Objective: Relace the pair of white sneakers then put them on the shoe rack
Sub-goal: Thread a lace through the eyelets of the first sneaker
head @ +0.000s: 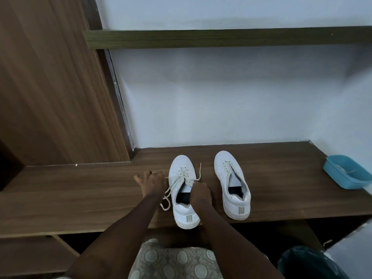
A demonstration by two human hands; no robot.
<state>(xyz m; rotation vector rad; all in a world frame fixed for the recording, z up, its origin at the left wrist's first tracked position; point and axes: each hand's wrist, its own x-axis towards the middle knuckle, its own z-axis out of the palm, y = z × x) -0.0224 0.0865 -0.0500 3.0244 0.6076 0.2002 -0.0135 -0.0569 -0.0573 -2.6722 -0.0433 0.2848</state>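
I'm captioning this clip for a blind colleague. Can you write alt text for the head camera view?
Two bare hands work the lace of the left white sneaker on a wooden bench: left hand pulls lace sideways, right hand grips at the tongue. The right sneaker stands beside it; a blue tub sits far right.

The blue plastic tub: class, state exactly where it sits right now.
In the head view, the blue plastic tub sits at the far right end of the wooden bench, by the wall, to the right of the right sneaker.
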